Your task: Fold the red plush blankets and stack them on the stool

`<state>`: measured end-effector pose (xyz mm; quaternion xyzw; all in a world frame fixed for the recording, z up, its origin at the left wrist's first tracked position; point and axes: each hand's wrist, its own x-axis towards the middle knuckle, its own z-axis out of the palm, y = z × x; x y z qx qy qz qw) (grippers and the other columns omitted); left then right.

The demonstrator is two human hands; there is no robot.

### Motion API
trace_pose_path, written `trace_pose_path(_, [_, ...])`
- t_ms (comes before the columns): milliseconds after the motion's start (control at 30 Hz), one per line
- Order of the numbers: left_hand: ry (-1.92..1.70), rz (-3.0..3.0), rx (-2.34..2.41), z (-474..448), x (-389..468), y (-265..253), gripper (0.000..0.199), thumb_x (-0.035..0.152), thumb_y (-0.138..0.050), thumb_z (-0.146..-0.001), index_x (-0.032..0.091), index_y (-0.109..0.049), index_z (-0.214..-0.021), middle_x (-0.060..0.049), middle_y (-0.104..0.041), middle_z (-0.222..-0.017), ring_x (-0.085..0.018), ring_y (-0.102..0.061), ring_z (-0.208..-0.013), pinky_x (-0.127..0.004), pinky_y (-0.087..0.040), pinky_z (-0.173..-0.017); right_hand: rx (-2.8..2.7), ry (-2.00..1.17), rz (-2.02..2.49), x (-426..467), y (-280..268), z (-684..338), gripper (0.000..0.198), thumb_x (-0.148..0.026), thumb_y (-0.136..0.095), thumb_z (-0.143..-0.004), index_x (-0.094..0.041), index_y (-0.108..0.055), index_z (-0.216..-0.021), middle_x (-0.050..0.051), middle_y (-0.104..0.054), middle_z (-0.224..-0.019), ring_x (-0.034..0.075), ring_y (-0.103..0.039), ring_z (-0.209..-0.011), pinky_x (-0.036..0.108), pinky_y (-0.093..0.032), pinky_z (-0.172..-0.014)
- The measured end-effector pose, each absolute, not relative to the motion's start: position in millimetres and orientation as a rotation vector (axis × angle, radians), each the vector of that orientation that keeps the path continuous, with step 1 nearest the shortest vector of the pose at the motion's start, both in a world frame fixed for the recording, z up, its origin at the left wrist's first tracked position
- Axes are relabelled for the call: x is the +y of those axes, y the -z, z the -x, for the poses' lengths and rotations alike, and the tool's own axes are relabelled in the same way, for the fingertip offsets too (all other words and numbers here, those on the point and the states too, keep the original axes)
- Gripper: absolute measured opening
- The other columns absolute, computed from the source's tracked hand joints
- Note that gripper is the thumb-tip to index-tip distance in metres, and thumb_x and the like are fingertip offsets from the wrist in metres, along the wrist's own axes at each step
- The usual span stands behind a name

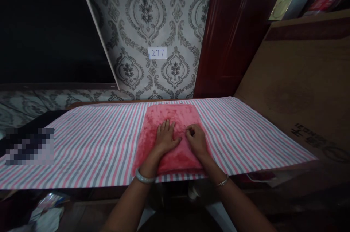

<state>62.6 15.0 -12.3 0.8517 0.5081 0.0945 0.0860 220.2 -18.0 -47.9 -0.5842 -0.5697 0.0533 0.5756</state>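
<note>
- Two bare hands (165, 140) (196, 141) are showing
- Two pale bracelets (144, 177) (223, 181) are showing
- One plush red rectangular cloth (179, 161) is lying
- One pink-grey-white striped tablecloth (90, 141) is spreading

Both forearms (131, 197) reach forward from the lower edge and converge. The left hand (165, 138) lies palm down and flat, its fingers (166, 126) pointing ahead, slightly parted, the thumb (176, 141) stretched toward the other hand. The right hand (197, 140) is curled, fingertips drawn in to its thumb around a small dark hollow. The hands stand near each other, apart.
</note>
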Motion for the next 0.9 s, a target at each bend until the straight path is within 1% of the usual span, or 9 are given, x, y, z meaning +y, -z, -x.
trace_pose_path(133, [-0.302,-2.545,1.521,-62.8,15.5,12.8,0.079,0.049,-0.057,-0.086,0.014,-0.033,-0.153,-0.018,-0.018,-0.164,-0.03,-0.012,-0.152,-0.049,-0.01,-0.122,-1.24,-0.21,1.314,-18.4,49.7,-223.6,0.014,-0.027,-0.05,-0.084,-0.02,-0.061,-0.081,0.004,-0.064,-0.077,0.02,-0.059,-0.069,0.032,-0.047,-0.065])
trace_pose_path(200, [-0.313,-2.55,1.517,-62.7,16.1,14.0,0.079,0.049,-0.058,-0.086,0.014,-0.033,-0.153,-0.018,-0.018,-0.164,-0.031,-0.013,-0.152,-0.05,-0.01,-0.122,-1.33,-0.208,1.299,-19.4,49.8,-223.3,0.012,-0.026,-0.053,-0.084,-0.02,-0.063,-0.084,0.006,-0.066,-0.083,0.021,-0.061,-0.074,0.033,-0.049,-0.069])
trace_pose_path(267, [-0.315,-2.548,1.514,-62.5,16.6,15.1,0.079,0.05,-0.057,-0.087,0.015,-0.032,-0.153,-0.018,-0.018,-0.164,-0.031,-0.013,-0.152,-0.05,-0.01,-0.122,-1.46,-0.179,1.319,-20.4,49.3,-221.7,0.01,-0.021,-0.057,-0.08,-0.02,-0.064,-0.086,0.006,-0.066,-0.087,0.022,-0.062,-0.079,0.034,-0.05,-0.073])
trace_pose_path(333, [-0.309,-2.547,1.511,-62.3,16.8,15.7,0.079,0.051,-0.055,-0.087,0.016,-0.031,-0.153,-0.018,-0.018,-0.164,-0.03,-0.012,-0.152,-0.05,-0.01,-0.122,-1.568,-0.148,1.362,-21.5,48.6,-219.8,0.011,-0.015,-0.057,-0.078,-0.02,-0.063,-0.084,0.005,-0.065,-0.086,0.021,-0.061,-0.079,0.034,-0.05,-0.073])
trace_pose_path(433, [-0.312,-2.55,1.514,-62.1,16.7,15.8,0.078,0.049,-0.055,-0.087,0.015,-0.032,-0.153,-0.017,-0.018,-0.164,-0.03,-0.012,-0.152,-0.049,-0.01,-0.122,-1.653,-0.103,1.397,-22.7,47.9,-217.8,0.014,-0.01,-0.053,-0.078,-0.021,-0.061,-0.08,0.004,-0.063,-0.084,0.021,-0.06,-0.079,0.032,-0.048,-0.073])
trace_pose_path(567, [-0.319,-2.549,1.517,-62.1,16.5,15.8,0.077,0.047,-0.057,-0.086,0.017,-0.032,-0.153,-0.015,-0.017,-0.165,-0.03,-0.012,-0.153,-0.05,-0.01,-0.122,-1.648,-0.068,1.406,-22.6,48.9,-216.8,0.014,-0.01,-0.051,-0.08,-0.022,-0.057,-0.076,0.003,-0.06,-0.083,0.02,-0.058,-0.079,0.031,-0.046,-0.072])
trace_pose_path(667, [-0.301,-2.545,1.515,-62.2,16.8,15.7,0.079,0.047,-0.057,-0.086,0.016,-0.03,-0.154,-0.016,-0.016,-0.165,-0.03,-0.011,-0.153,-0.049,-0.009,-0.122,-1.567,-0.033,1.438,-20.7,49.3,-216.5,0.013,-0.01,-0.049,-0.078,-0.022,-0.053,-0.075,0.004,-0.058,-0.08,0.02,-0.055,-0.075,0.031,-0.044,-0.069])
trace_pose_path(800, [-0.275,-2.542,1.521,-62.3,16.6,14.1,0.081,0.049,-0.057,-0.087,0.014,-0.03,-0.154,-0.018,-0.015,-0.165,-0.03,-0.01,-0.153,-0.048,-0.008,-0.122,-1.394,-0.062,1.431,-18.9,48.0,-218.4,0.01,-0.015,-0.048,-0.077,-0.023,-0.051,-0.073,0.003,-0.057,-0.075,0.02,-0.054,-0.071,0.032,-0.043,-0.067])
trace_pose_path(900, [-0.27,-2.536,1.521,-62.4,15.3,12.3,0.081,0.051,-0.057,-0.087,0.013,-0.03,-0.154,-0.018,-0.016,-0.164,-0.03,-0.01,-0.153,-0.048,-0.008,-0.122,-1.233,-0.232,1.349,-19.9,47.4,-219.8,0.01,-0.025,-0.048,-0.085,-0.022,-0.054,-0.077,0.001,-0.058,-0.069,0.019,-0.056,-0.065,0.031,-0.044,-0.064])
